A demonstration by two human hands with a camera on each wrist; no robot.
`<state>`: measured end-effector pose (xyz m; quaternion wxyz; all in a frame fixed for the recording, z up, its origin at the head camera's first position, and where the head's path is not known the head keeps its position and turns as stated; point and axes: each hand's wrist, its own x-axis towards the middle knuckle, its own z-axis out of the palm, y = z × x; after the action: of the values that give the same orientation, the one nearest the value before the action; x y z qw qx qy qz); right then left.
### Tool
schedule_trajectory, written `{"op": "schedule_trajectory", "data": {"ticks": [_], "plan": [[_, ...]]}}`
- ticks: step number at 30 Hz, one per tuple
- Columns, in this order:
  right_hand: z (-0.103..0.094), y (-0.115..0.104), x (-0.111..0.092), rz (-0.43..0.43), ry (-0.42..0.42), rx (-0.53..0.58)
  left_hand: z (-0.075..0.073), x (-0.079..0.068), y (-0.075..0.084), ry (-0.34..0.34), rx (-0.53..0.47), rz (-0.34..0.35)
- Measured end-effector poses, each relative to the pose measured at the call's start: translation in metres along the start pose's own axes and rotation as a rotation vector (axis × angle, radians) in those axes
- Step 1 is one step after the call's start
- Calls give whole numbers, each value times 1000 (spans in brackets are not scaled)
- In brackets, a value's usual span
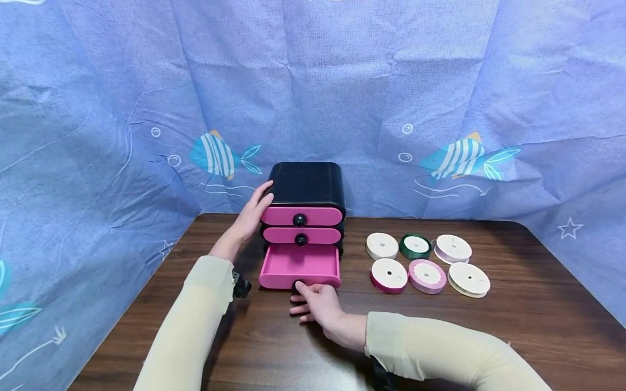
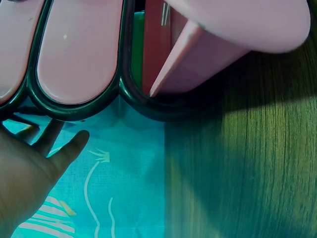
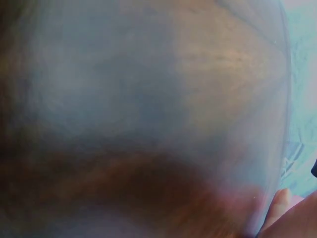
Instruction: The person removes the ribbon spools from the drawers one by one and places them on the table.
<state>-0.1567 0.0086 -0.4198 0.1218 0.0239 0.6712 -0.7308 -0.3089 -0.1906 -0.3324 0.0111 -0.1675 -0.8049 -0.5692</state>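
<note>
A small black drawer cabinet (image 1: 307, 183) with three pink drawers stands on the table. Its bottom drawer (image 1: 299, 259) is pulled out, and no item shows inside it in the head view. My right hand (image 1: 325, 308) pinches that drawer's black knob between thumb and finger; the knob is mostly hidden. Against the cabinet's left side rests my left hand (image 1: 250, 214), its fingers extended toward the top edge. In the left wrist view the left hand (image 2: 29, 168) has spread fingers beside the black casing (image 2: 74, 114). The right wrist view is mostly blurred.
Several ribbon spools lie in two rows right of the cabinet, among them a green spool (image 1: 415, 247), a magenta spool (image 1: 388, 276) and a pink spool (image 1: 427, 276). A blue fish-print cloth (image 1: 342, 108) hangs behind the wooden table (image 1: 528, 304).
</note>
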Motion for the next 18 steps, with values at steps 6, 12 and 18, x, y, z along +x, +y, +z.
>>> {"op": "schedule_trajectory", "data": {"ticks": [6,12,18], "plan": [[1,-1,12,-4,31,28,1,-12,24,-17,22,-20],[-1,-5,35,-8,60,23,2,-7,11,-20,11,-19],[-3,-11,57,-13,67,-18,0,3,-9,12,36,13]]}}
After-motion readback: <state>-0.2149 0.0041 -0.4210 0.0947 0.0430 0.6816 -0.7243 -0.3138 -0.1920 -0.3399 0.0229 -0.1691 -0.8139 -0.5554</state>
